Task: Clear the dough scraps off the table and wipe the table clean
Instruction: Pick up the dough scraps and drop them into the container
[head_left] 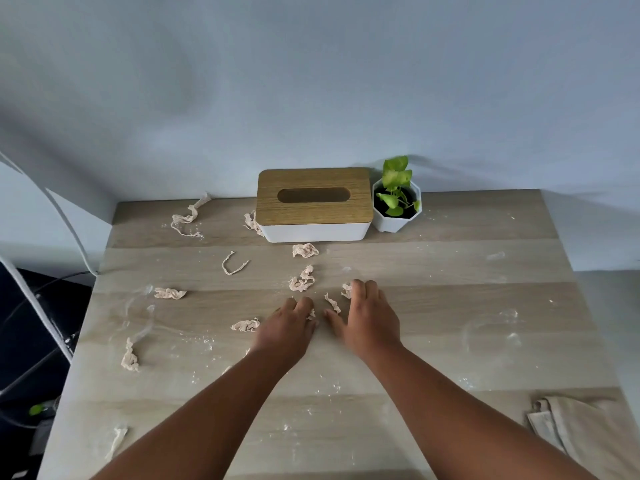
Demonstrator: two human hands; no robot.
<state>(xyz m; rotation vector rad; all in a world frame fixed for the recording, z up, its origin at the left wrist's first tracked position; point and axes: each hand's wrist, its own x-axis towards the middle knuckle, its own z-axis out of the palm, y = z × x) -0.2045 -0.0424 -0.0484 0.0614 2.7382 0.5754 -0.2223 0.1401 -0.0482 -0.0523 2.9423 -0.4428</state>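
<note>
Wooden table (450, 306) – dough scraps (302, 280) strewn mid-left

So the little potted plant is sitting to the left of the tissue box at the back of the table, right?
Not quite. In the head view the potted plant sits to the right of the tissue box, close beside it, at the back of the table.

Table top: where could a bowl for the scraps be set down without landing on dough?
The right side of the table is free of scraps, from the plant pot down to the folded cloth, with only flour smears. Crowded: left and centre, from the tissue box to both hands, left hand, right hand.
</note>
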